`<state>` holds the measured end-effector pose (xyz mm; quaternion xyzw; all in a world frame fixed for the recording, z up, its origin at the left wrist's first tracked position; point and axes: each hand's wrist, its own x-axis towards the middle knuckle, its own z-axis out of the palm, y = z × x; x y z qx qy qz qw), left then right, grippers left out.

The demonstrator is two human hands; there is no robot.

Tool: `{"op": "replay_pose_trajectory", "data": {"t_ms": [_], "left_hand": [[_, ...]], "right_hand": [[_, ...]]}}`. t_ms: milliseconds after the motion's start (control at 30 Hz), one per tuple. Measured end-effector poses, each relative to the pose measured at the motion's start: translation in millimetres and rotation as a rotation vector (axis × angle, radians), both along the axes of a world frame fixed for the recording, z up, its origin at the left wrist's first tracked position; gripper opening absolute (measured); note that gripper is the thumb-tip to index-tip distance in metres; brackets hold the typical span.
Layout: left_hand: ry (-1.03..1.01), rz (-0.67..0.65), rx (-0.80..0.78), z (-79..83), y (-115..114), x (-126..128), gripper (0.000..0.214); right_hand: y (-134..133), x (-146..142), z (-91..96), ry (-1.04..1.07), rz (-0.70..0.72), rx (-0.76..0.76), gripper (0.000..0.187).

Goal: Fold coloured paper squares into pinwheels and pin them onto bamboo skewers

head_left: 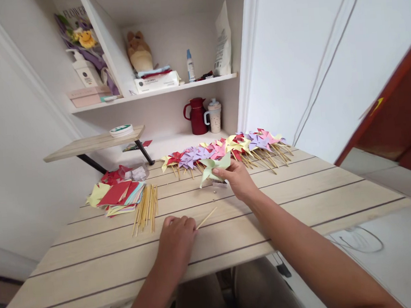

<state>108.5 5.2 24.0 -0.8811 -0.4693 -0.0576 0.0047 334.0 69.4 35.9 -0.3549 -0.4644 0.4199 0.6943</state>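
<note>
Right hand pinches the pale green paper pinwheel just above the table. Left hand, fingers curled, grips a wooden stick. Risk: a hard pinch probably creases the blades.

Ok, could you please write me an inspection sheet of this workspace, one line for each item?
Surface: pale wooden plank table, bare in the middle and at the near edge.
Job's things: pale green pinwheel; wooden stick; bundle of sticks; stack of coloured paper; row of finished pinwheels along the far edge.
Clutter: tape roll on a side shelf; red jug and cup behind the table.
Grippers: left hand curled on the table, pinching the stick; right hand gripping the pinwheel.
Cables: thin dark loop low at the right, perhaps a cable.
Surroundings: white walls; cupboard shelves with a soft toy.
</note>
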Motion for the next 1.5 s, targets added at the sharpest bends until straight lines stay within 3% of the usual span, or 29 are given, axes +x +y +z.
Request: {"op": "replay_pose_trajectory", "data": {"t_ms": [233,333,433,600,1000,1267,1500], "left_hand": [[0.053,0.045,0.026,5.8,0.5,7.7,0.014],[0.118,0.008,0.027,8.4,0.7,17.8,0.012],[0.221,-0.037,0.063,10.5,-0.7,27.1,0.023],[0.276,-0.018,0.148,4.4,0.1,31.2,0.028],[-0.09,0.183,0.315,-27.9,14.3,13.9,0.02],[-0.278,0.355,0.261,-28.7,16.8,5.7,0.019],[-0.394,0.314,0.305,-32.0,16.8,7.1,0.017]], "right_hand": [[-1.3,-0.9,1.9,0.017,0.013,-0.01,0.029],[-0.9,-0.5,1.6,0.008,0.003,-0.006,0.03],[-0.7,-0.3,1.7,0.011,-0.002,-0.007,0.03],[-0.7,-1.6,1.6,0.03,0.019,0.007,0.029],[-1.2,-11.2,-0.6,0.23,0.2,-0.054,0.031],[-2.0,-15.1,-3.3,0.426,0.315,-0.162,0.029],[-5.9,-37.5,-14.6,0.466,0.552,-0.258,0.026]]}}
